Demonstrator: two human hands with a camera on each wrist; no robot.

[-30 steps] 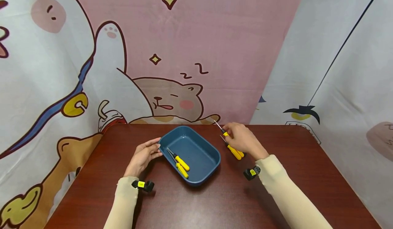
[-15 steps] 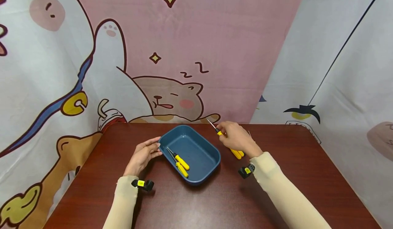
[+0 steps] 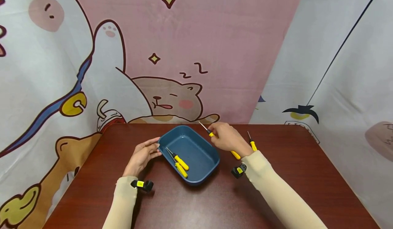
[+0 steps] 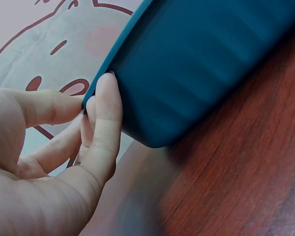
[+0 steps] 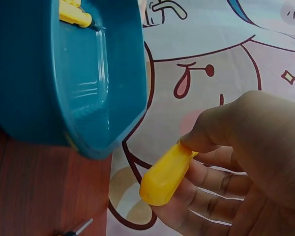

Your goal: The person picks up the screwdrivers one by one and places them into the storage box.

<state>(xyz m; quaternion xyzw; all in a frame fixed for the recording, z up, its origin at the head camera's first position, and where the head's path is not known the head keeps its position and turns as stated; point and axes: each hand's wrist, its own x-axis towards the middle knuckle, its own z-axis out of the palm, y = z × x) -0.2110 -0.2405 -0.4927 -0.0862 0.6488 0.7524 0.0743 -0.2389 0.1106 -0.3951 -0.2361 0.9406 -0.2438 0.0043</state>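
My left hand (image 3: pixel 142 156) pinches the left rim of a blue plastic tray (image 3: pixel 201 154); the left wrist view shows thumb and fingers on either side of that rim (image 4: pixel 99 73). Inside the tray, two yellow-handled screwdrivers (image 3: pixel 182 163) lie side by side, their shafts towards the far left. Above the table, just off the tray's far right side, my right hand (image 3: pixel 228 139) holds another screwdriver (image 3: pixel 210 133) by its yellow handle (image 5: pixel 164 177), shaft pointing up and left. Two more screwdrivers rest on the table, one (image 3: pixel 235 155) partly hidden beneath the right hand, the other (image 3: pixel 252 144) behind the wrist.
The dark red-brown wooden table (image 3: pixel 190 208) ends at a back edge close behind the tray. Beyond it hangs a cartoon-printed cloth (image 3: pixel 233 51). A small black camera is strapped to each wrist.
My right hand has moved left towards the tray with the screwdriver, uncovering another screwdriver on the table behind its wrist. The left hand and tray stay in place.
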